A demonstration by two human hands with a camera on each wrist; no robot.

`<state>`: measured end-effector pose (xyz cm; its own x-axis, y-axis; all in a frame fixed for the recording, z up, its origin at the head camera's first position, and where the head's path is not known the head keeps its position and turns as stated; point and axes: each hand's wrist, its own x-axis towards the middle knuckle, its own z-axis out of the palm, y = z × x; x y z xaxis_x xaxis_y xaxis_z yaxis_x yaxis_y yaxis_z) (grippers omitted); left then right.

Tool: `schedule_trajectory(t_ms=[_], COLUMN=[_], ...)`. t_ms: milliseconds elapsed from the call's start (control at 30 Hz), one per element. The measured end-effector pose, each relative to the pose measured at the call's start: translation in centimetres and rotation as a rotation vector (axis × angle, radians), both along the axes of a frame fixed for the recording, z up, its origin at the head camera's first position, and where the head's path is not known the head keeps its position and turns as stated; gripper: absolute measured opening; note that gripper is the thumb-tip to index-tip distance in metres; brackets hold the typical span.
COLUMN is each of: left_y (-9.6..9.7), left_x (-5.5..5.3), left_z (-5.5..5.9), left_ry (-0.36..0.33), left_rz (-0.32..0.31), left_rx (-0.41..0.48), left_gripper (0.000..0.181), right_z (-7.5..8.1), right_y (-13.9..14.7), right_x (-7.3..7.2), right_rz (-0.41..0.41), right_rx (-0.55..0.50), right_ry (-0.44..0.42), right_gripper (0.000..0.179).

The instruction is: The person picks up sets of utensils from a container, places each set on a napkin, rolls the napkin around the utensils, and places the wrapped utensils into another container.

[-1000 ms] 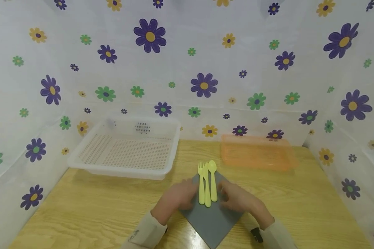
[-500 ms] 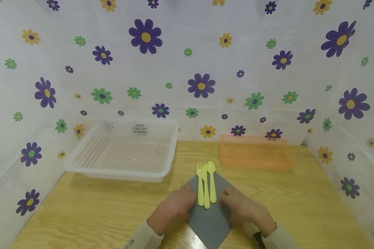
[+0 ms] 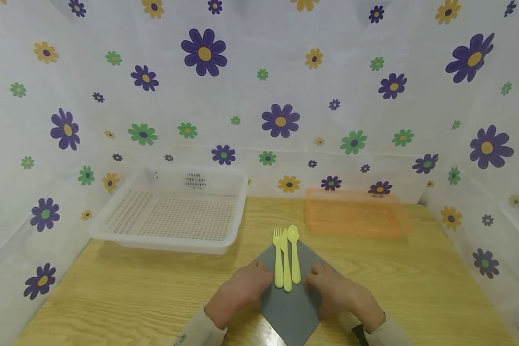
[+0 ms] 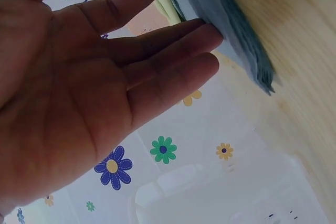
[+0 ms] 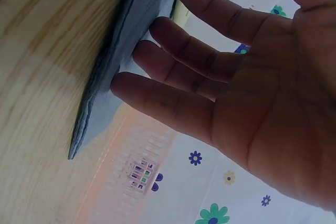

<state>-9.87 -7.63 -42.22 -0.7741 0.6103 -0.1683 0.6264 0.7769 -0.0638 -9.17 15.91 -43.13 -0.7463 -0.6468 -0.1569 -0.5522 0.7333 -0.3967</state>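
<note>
A grey folded cloth napkin [image 3: 290, 312] lies on the table with one corner toward me. On it lie a yellow fork [image 3: 278, 262], a yellow knife [image 3: 287, 269] and a yellow spoon [image 3: 295, 262], side by side. My left hand [image 3: 247, 287] touches the napkin's left side; my right hand [image 3: 336, 290] touches its right side. Both wrist views show fairly straight fingers, their tips against the layered napkin edge [image 4: 239, 40]. In the right wrist view the fingers [image 5: 173, 100] meet the other edge [image 5: 113, 77]. My thumbs are mostly hidden.
A white perforated plastic basket [image 3: 231, 242] stands at the back left. An orange plastic basket [image 3: 356, 229] is at the back right. Flower-patterned white sheeting [image 3: 242, 86] encloses the wooden table [image 3: 125, 298] at the back and sides.
Both hands have shifted slightly toward me along the napkin's sides, and the part of it showing between them looks narrower. The cutlery has stayed on the napkin. The head view has shifted a little.
</note>
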Motion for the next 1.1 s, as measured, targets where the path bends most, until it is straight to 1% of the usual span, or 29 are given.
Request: schedule_trajectory(t_ms=[67, 167, 233, 367, 467, 567, 600, 700, 833, 933, 1033, 1100], left_y=[0.0, 0.0, 0.1, 0.2, 0.2, 0.2, 0.2, 0.1, 0.0, 0.0, 0.0, 0.1], left_x=[0.0, 0.0, 0.1, 0.1, 0.0, 0.0, 0.1, 0.0, 0.0, -0.2, -0.2, -0.3], left_z=[0.0, -0.1, -0.2, -0.4, -0.3, -0.3, -0.3, -0.1, 0.0, 0.0, 0.0, -0.2], left_ry=[0.003, -0.003, 0.005, 0.025, 0.020, 0.020, 0.017, -0.011, -0.085, -0.106, -0.101, -0.076], left_rz=[-0.003, 0.003, 0.003, 0.004, 0.010, -0.002, -0.010, -0.016, -0.003, -0.005, -0.010, -0.021], left_rx=[0.000, 0.001, 0.003, 0.001, -0.002, 0.006, 0.010, 0.017, 0.007, -0.006, -0.007, 0.004], left_gripper=[0.040, 0.043, 0.043, 0.039, 0.039, 0.037, 0.035, 0.038, 0.050, 0.053, 0.049, 0.042], right_z=[0.0, -0.2, -0.3, -0.2, -0.2, -0.3, -0.4, -0.5, -0.8, -0.9, -0.9, -0.9], right_y=[0.1, 0.2, 0.2, 0.2, 0.2, 0.3, 0.3, 0.5, 0.6, 0.7, 0.9, 1.1], right_x=[0.0, 0.2, 0.3, 0.4, 0.2, 0.1, 0.1, -0.1, -0.3, -0.6, -1.0, -1.2], right_rz=[0.014, 0.015, 0.016, 0.001, -0.007, 0.005, 0.012, 0.021, 0.011, 0.022, 0.034, 0.041], right_rx=[0.007, 0.012, 0.009, 0.001, -0.004, -0.022, -0.027, -0.056, -0.075, -0.087, -0.107, -0.123], right_ry=[0.013, 0.018, 0.027, 0.019, 0.002, 0.019, 0.029, 0.039, 0.004, 0.017, 0.022, 0.032], right_gripper=[0.046, 0.047, 0.047, 0.044, 0.040, 0.035, 0.034, 0.026, 0.015, 0.010, 0.009, 0.010])
